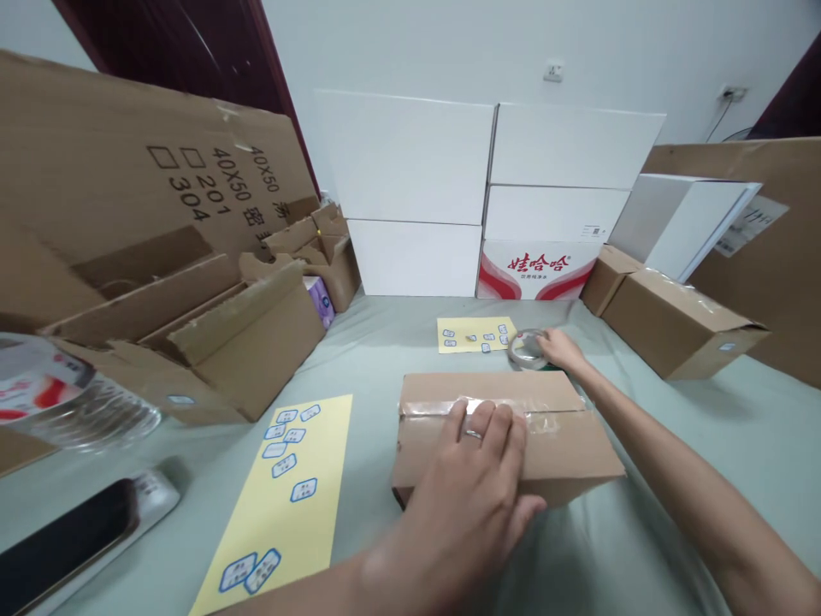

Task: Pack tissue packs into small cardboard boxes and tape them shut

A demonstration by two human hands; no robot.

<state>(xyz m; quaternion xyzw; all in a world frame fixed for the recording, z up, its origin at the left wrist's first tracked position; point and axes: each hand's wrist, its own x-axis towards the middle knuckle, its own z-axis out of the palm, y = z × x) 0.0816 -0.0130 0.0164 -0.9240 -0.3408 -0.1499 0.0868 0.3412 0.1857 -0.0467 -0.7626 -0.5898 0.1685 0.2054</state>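
As the hands rest well apart | left hand (pixel 462 505): fingers spread, palm flat, pressing on taped seam (pixel 487 409) of box (pixel 564 458), not clamped | right hand (pixel 558 349): curled onto tape roll (pixel 526 351), beyond box | yellow label sheet (pixel 282 505): left of left hand | second sheet (pixel 475 334): just left of tape roll
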